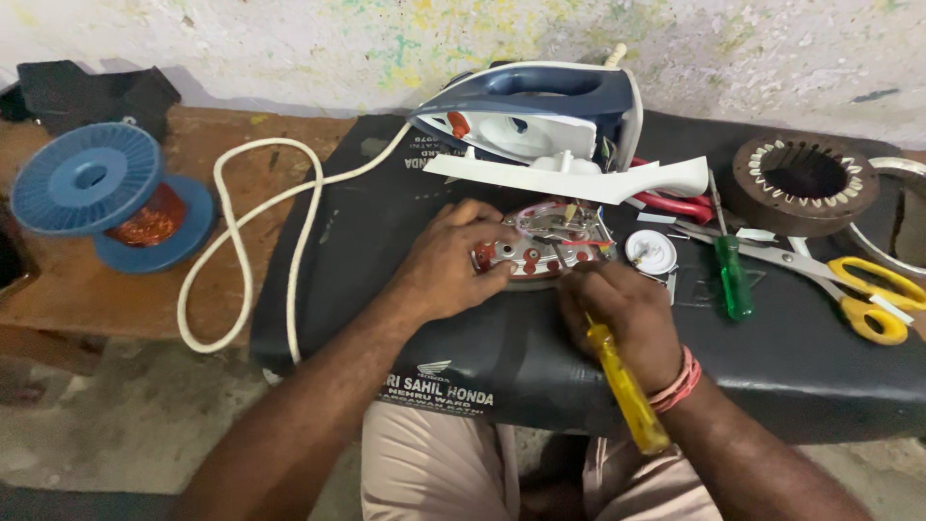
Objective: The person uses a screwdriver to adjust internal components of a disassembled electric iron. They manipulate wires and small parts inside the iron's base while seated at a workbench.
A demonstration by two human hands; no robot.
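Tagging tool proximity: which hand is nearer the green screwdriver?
Right. The right hand sits just left of the green screwdriver; the left hand is farther left, across the iron's soleplate.
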